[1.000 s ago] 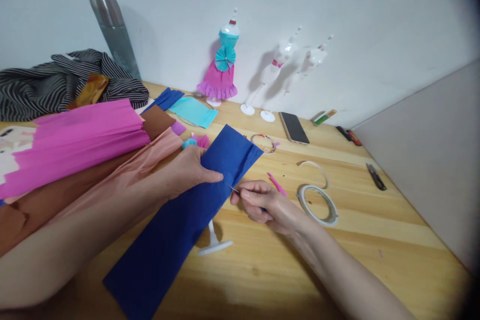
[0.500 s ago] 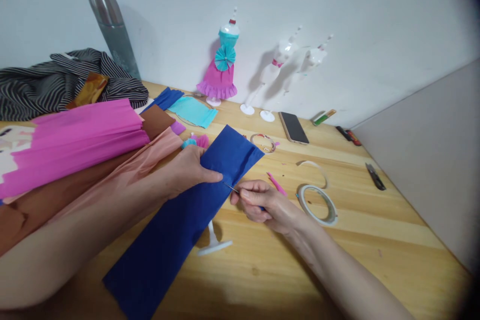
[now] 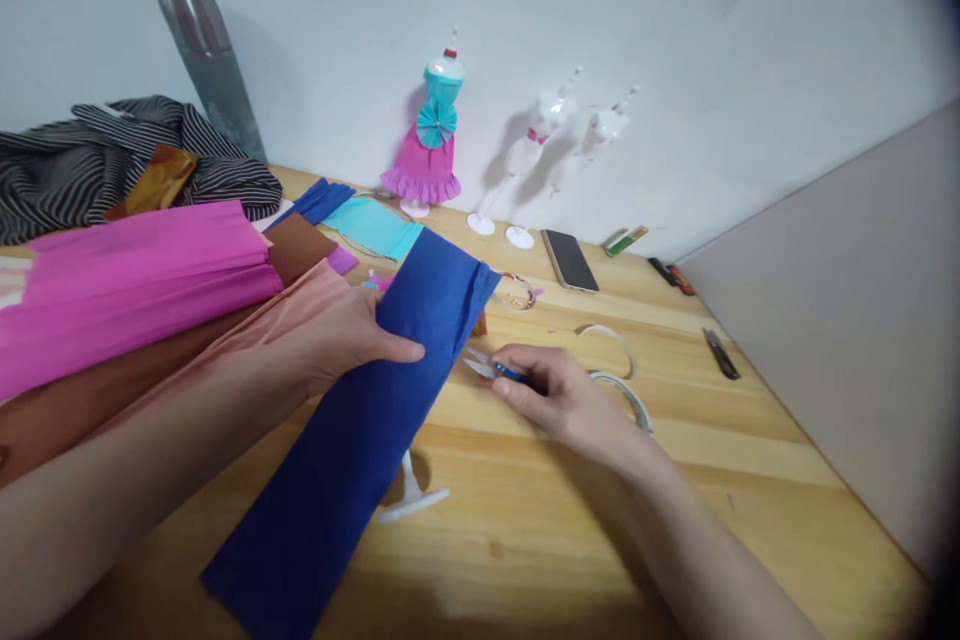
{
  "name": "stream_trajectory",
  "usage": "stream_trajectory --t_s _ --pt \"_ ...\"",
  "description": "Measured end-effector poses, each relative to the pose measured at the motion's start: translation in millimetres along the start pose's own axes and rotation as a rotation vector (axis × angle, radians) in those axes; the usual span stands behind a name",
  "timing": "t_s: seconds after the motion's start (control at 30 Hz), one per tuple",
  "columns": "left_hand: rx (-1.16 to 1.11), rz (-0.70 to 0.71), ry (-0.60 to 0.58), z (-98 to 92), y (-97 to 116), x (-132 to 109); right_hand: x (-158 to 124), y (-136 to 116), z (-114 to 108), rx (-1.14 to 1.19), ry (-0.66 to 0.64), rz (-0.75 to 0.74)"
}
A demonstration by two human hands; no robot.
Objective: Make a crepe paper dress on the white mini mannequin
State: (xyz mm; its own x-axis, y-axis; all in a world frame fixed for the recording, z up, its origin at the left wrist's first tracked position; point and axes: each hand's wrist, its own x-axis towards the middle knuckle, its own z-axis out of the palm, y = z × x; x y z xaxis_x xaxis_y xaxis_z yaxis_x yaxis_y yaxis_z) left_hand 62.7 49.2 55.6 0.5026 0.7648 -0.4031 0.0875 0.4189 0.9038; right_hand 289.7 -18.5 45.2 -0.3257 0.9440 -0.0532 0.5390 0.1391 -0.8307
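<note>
A long strip of dark blue crepe paper (image 3: 360, 420) lies slantwise across the wooden table (image 3: 570, 520). My left hand (image 3: 341, 335) pinches its left edge, thumb on top. My right hand (image 3: 562, 400) is closed on small blue-handled scissors (image 3: 491, 370), whose blades point at the strip's right edge, just apart from it. A white doll stand (image 3: 409, 500) pokes out from under the strip.
Pink, brown and peach crepe sheets (image 3: 142, 280) cover the left. Tape rolls (image 3: 626, 390) lie right of my right hand. A dressed mannequin (image 3: 427, 150), two bare ones (image 3: 525, 150), a phone (image 3: 570, 260), a flask (image 3: 206, 60) and striped cloth (image 3: 112, 155) line the wall.
My right hand has pulled the scissors a little away from the strip's edge and turned palm down. The view has shifted slightly; the left hand keeps its grip.
</note>
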Motion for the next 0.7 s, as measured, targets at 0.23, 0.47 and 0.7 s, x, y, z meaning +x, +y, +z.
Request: stream_trajectory --t_s 0.23,0.47,0.7 --pt "-0.128 -0.032 0.007 0.0 1.8 -0.5 -4.3 3.9 6.8 -0.500 0.357 -0.378" --pt "-0.029 0.048 0.053 7.5 6.4 -7.6 -2.2 -1.5 9.0 -0.229 0.118 -0.145" --pt "0.182 0.143 0.138 12.6 12.0 -12.6 -2.3 -2.3 6.5 0.087 -0.004 0.061"
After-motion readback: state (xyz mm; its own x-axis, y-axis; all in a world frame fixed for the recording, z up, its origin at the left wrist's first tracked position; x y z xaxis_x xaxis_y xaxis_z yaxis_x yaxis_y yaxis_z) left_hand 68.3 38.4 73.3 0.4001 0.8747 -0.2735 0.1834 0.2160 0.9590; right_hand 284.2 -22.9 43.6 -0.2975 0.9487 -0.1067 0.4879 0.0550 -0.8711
